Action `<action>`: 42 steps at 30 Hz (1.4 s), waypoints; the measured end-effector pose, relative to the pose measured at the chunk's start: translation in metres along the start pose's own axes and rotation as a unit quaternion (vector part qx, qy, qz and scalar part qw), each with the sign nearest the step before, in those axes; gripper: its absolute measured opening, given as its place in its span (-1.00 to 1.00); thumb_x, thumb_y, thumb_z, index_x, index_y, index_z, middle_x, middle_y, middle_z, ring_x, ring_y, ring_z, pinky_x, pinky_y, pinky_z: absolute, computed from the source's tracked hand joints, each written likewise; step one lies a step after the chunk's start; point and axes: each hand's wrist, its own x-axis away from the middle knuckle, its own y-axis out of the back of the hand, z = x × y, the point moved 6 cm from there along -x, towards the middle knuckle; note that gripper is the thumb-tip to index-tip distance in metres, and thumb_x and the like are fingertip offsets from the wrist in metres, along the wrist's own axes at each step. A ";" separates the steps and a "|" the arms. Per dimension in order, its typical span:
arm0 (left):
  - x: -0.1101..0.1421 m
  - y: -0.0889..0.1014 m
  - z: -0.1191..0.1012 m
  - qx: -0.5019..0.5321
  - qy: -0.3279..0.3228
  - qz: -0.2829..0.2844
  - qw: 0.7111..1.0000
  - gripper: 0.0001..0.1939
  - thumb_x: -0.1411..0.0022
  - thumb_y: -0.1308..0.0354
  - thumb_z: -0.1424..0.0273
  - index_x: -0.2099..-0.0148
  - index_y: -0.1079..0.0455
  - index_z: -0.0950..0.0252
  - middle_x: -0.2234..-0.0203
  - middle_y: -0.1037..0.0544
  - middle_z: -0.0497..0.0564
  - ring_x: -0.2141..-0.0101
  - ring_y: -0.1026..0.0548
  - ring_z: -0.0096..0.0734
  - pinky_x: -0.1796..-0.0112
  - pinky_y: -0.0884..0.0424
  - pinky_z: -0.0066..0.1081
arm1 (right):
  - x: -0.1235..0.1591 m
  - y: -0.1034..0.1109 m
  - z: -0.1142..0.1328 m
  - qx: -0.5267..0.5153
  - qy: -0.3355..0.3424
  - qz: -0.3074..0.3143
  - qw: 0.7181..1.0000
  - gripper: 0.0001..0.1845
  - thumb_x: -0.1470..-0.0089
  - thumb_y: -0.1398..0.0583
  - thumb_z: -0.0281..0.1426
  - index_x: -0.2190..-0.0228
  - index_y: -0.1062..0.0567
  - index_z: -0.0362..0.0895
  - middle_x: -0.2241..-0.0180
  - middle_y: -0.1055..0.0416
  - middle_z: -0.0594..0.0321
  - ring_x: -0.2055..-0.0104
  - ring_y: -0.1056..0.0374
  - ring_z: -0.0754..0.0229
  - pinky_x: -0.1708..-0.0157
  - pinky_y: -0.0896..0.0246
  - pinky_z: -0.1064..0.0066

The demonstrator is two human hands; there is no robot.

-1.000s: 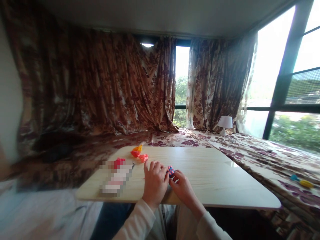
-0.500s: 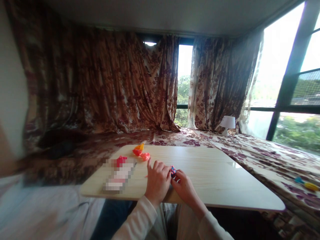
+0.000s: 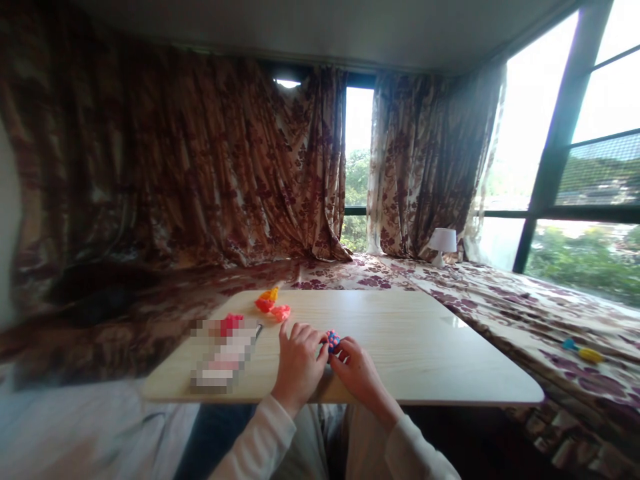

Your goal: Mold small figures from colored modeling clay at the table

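Observation:
Between my two hands, just above the near middle of the table, is a small blue ball covered in pink-orange dots (image 3: pixel 333 341); it looks like modelling clay. My left hand (image 3: pixel 301 360) grips its left side with thumb and fingertips, the back of the hand facing up. From the right, the bent fingers of my right hand (image 3: pixel 356 368) pinch the same ball. Parts of the ball are hidden behind the fingertips. Crumpled orange and red pieces (image 3: pixel 273 305) lie beyond my left hand, and a red lump (image 3: pixel 231 325) rests farther left.
A pale wooden table (image 3: pixel 425 353) with rounded corners stands over my legs. At its left lies a blurred-out flat item (image 3: pixel 223 363). A white lamp (image 3: pixel 443 240) stands on the floral cloth behind. A blue and yellow object (image 3: pixel 585 351) lies at the right.
The view swings slightly right, then left. Both hands stay on the dotted ball, which turns a little between the fingers and shows more of its surface now.

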 end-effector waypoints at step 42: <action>0.008 0.009 0.008 -0.021 -0.009 -0.037 0.999 -0.79 -0.11 -0.08 0.47 0.21 -0.46 0.14 0.42 -0.50 -0.05 0.28 -0.39 -0.30 -0.03 -0.07 -0.05 | 0.002 0.000 0.006 -0.043 0.036 -0.001 0.998 -0.86 0.07 -0.15 -0.47 0.61 -0.40 -0.15 0.52 -0.29 0.34 0.58 -0.20 0.38 0.58 -0.12 0.56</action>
